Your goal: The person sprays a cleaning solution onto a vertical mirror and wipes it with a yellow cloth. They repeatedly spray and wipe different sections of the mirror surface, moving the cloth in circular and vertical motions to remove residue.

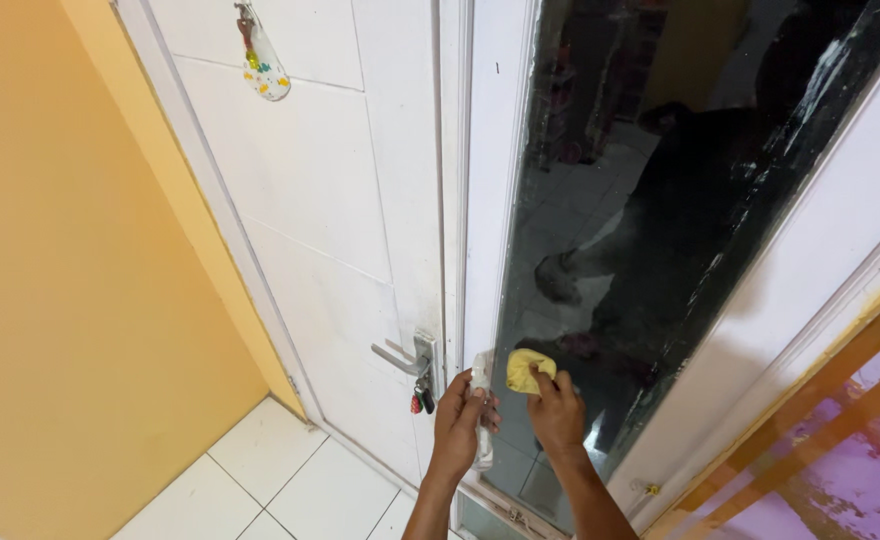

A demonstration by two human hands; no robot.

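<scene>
Wiping step — right hand [557,412] is pressing a yellow cloth [528,369], fingers clamped on it, at the dark glass panel's [650,210] lower left edge; left hand [460,420] is gripping a white rag [481,400] at the frame. Next move likely needs steady pressure along the bottom edge.

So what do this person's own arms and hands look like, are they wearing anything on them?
Both forearms come up from the bottom edge, bare as far as the view shows: no sleeves, gloves, watch or bracelets visible. The left hand and right hand are bare too, with no rings that can be made out. Anything above the forearms is out of the picture.
</scene>
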